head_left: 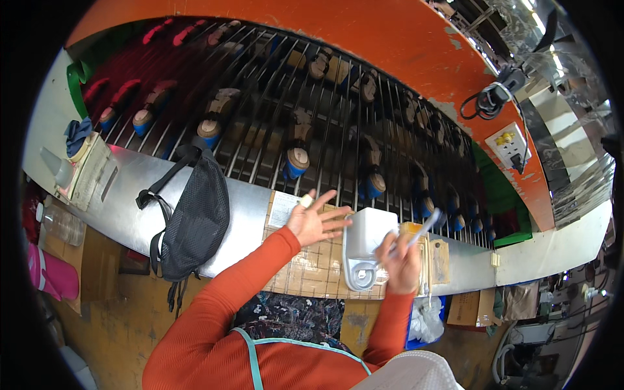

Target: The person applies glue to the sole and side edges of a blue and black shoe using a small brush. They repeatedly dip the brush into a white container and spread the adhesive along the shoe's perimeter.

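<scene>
My left hand (318, 220) is held over the cardboard-covered part of the ledge, its fingers spread and nothing in its palm. A pale wrap (306, 201) sits on one of its fingertips. My right hand (402, 263) is closed around a slim, whitish stick-like tool (428, 225), blurred, its end pointing up and to the right. Between my hands stands a white plastic dispenser (374, 227) with a small round cup (361, 275) at its near side. A sheet of printed paper (283, 209) lies on the brown cardboard (312, 266) beside my left hand.
Beyond the metal ledge, shoe lasts with blue parts (297, 162) rest on a dark rack of metal rods (260, 140) under an orange hood (390, 39). A black bag (195, 221) lies on the ledge at left. A blue bin (414, 335) with white plastic stands below right.
</scene>
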### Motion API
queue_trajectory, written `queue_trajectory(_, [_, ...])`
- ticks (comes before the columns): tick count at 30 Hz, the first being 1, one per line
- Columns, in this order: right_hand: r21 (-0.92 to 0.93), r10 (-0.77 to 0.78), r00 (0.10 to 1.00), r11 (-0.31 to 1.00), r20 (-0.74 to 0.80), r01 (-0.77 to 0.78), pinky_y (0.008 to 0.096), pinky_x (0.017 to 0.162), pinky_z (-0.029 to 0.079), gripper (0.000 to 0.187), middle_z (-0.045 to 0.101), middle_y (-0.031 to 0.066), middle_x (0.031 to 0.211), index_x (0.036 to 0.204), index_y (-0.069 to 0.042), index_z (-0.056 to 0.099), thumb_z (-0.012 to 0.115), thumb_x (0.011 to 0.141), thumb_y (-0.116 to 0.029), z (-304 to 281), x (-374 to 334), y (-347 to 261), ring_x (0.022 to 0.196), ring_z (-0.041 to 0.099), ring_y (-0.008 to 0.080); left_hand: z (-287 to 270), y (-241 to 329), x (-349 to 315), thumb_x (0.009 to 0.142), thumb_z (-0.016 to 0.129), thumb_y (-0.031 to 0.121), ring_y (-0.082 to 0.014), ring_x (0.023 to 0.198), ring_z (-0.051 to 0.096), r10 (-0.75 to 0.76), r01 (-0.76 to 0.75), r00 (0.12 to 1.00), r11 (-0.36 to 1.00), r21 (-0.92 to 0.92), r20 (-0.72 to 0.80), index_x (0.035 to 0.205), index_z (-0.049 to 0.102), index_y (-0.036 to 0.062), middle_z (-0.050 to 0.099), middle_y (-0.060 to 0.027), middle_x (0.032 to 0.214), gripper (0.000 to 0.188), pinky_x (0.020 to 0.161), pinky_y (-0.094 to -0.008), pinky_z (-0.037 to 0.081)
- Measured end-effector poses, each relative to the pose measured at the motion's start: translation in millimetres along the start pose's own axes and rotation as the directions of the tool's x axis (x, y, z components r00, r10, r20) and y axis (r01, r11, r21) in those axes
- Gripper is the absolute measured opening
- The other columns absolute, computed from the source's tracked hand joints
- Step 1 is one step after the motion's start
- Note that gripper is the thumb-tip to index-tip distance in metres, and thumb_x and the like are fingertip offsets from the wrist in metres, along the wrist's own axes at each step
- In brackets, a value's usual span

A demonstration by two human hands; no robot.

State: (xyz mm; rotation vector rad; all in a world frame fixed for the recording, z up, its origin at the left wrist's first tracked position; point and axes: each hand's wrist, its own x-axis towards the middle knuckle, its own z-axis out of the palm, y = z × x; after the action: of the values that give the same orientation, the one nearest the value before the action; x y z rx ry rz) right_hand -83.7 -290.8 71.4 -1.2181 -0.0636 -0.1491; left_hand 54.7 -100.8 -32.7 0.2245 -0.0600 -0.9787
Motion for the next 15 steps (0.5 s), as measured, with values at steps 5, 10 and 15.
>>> queue_trajectory(5, [-0.785, -0.048, 0.972, 0.599, -0.229, -0.156, 0.0226, 0.062, 0.038, 0.037, 0.061, 0.0030, 0.080, 0.089, -0.003, 0.059, 0.053, 0.098, -0.038, -65, 141, -18, 0.068, 0.049, 0.0082, -10, -1, 18, 0.091, 0.040, 0.067, -0.0364, 0.125, 0.051, -0.045, 0.041, 0.998, 0.994, 0.106, 0.036, 0.147, 0.035, 0.0272, 0.045, -0.0198, 0.143, 0.068, 0.104, -0.0478, 0.035])
queue_trajectory(10, [-0.832, 0.080, 0.875, 0.279, -0.478, -0.480, 0.0373, 0.075, 0.045, 0.065, 0.063, 0.0138, 0.088, 0.100, 0.008, 0.062, 0.064, 0.083, -0.055, -142, 257, 28, 0.086, 0.061, 0.0260, -15, 2, 21, 0.094, 0.039, 0.063, -0.0344, 0.124, 0.051, 0.017, -0.017, 0.999, 1.000, -0.011, -0.029, 0.142, 0.043, 0.0276, 0.048, -0.0173, 0.140, 0.060, 0.101, -0.0454, 0.040])
queue_trajectory(15, [-0.923, 0.066, 0.926, -0.125, -0.373, -0.363, 0.0436, 0.091, 0.045, 0.083, 0.063, 0.0276, 0.112, 0.113, 0.011, 0.061, 0.064, 0.077, -0.064, -202, 333, 68, 0.111, 0.060, 0.0383, -15, 0, 25, 0.094, 0.038, 0.063, -0.0328, 0.122, 0.053, -0.018, 0.016, 0.998, 0.999, -0.048, -0.057, 0.142, 0.043, 0.0280, 0.049, -0.0164, 0.139, 0.059, 0.100, -0.0446, 0.039])
